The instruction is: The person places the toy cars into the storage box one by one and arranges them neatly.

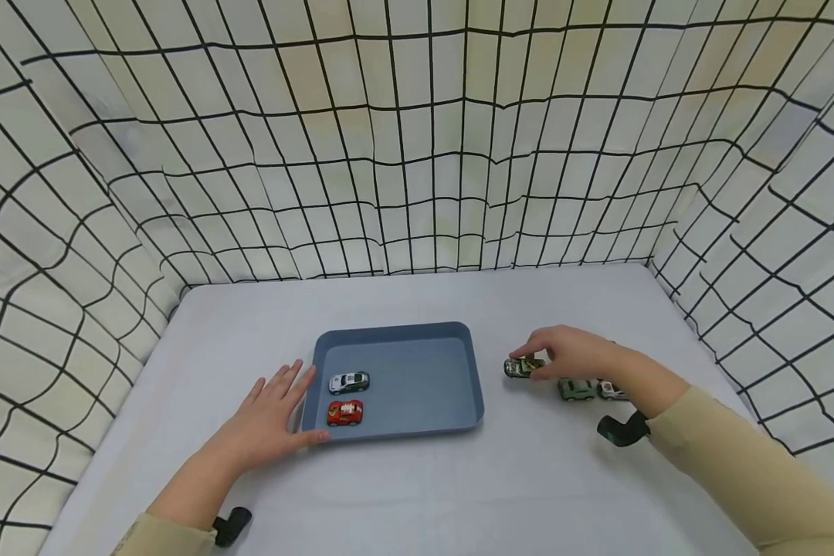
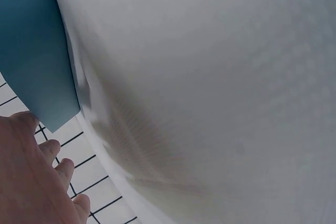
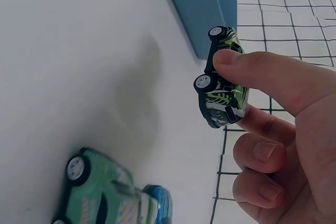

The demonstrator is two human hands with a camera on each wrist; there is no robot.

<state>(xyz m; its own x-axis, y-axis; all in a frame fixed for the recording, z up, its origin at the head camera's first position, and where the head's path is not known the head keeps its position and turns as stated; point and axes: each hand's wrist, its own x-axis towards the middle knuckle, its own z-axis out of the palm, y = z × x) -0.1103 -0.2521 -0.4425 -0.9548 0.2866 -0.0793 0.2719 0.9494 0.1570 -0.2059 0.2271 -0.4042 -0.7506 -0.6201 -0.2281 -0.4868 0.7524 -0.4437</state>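
Note:
Between thumb and fingers, my right hand (image 1: 568, 351) pinches a black and green toy car (image 3: 223, 80), held off the tabletop to the right of the blue tray (image 1: 424, 426). My left hand (image 1: 271, 417) lies at the tray's left end, fingers straight and spread, thumb at the near-left corner. Inside the tray, on its left side, a white toy car (image 1: 349, 382) stands behind a red toy car (image 1: 345, 412). A green toy car (image 1: 577, 388) and a white and black one (image 1: 611, 390) stand under the right forearm, the latter partly covered.
A white cloth covers the table (image 1: 417, 486). Black-grid netting (image 1: 424, 154) over pale sheets walls off the back and both sides. Dark wrist camera mounts (image 1: 623, 429) hang by both wrists. A small blue thing (image 3: 160, 203) shows beyond the green car in the right wrist view.

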